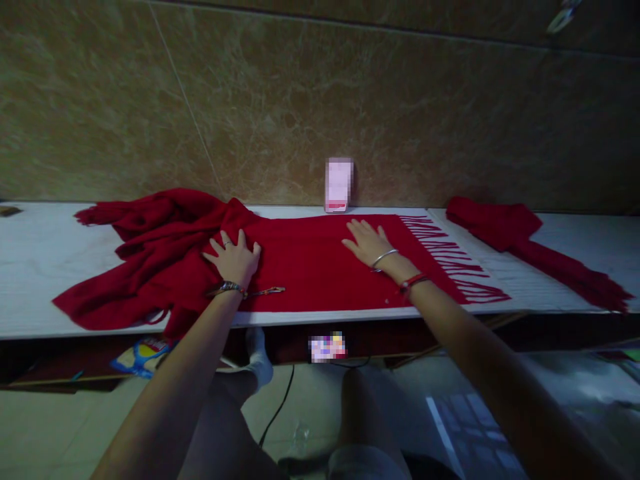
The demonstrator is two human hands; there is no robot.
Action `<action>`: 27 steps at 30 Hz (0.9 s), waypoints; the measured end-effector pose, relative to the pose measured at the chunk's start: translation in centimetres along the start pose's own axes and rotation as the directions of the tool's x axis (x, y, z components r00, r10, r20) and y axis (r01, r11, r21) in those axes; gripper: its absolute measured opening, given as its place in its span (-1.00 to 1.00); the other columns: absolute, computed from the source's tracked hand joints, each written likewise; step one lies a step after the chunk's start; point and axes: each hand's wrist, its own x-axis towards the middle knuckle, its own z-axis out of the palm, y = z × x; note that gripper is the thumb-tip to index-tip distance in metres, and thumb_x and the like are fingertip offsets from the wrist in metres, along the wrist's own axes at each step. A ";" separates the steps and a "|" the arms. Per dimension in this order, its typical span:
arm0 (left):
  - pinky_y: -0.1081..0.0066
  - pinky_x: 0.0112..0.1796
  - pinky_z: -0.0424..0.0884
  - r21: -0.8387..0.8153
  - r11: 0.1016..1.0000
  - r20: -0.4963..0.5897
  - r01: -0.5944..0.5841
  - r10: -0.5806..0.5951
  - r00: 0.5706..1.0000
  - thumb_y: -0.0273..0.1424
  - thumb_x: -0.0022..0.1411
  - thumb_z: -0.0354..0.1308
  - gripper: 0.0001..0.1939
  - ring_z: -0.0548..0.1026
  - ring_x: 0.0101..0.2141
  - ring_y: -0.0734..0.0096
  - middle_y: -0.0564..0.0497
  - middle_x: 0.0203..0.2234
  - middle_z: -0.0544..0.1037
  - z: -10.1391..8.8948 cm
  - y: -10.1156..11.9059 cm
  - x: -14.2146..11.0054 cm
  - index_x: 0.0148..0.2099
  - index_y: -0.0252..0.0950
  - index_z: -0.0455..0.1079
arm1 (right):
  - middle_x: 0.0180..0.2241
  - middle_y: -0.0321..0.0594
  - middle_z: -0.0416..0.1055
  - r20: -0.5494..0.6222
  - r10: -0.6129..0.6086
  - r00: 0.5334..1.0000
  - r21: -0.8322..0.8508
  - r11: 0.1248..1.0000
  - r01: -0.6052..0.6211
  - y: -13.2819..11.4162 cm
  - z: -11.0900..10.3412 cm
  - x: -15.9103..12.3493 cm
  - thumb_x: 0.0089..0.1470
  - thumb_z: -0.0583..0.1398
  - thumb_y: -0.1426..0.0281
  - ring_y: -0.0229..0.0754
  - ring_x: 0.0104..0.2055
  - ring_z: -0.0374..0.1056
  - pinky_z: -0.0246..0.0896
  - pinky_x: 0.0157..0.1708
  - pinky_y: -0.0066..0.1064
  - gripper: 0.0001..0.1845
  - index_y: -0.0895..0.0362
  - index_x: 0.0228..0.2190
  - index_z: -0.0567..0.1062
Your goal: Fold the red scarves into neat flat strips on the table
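Observation:
A red fringed scarf (310, 267) lies along a white board (30, 267). Its right part is spread flat, with the fringe pointing right, while its left part is bunched in loose folds. My left hand (233, 257) rests with fingers spread where the folds meet the flat part. Flat on the smooth part, near the fringe, my right hand (367, 243) lies open with its fingers stretched out. Neither hand grips the cloth. A second red fringed piece (500, 227), folded and narrow, lies on the board at the right.
A phone (339, 185), its screen blurred out, leans against the brown tiled wall (300, 87). Below the board's front edge are a blue and yellow packet (145, 357) and a blurred item (327, 348). A dark cable (280, 407) runs over the floor near my legs.

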 end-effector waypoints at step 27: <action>-0.19 0.12 0.02 0.026 0.999 0.011 -0.039 0.039 0.999 -0.25 0.28 -0.16 -0.43 0.08 0.22 -0.23 -0.35 0.25 0.12 0.0 0.0 -0.1 0.28 -0.34 0.16 | 0.26 0.13 0.05 -0.131 0.315 0.940 -0.066 0.943 -0.325 15.5 3.5 -4.8 0.18 -0.22 0.27 0.24 0.29 -0.04 -0.05 0.13 0.24 -0.37 0.24 0.16 0.27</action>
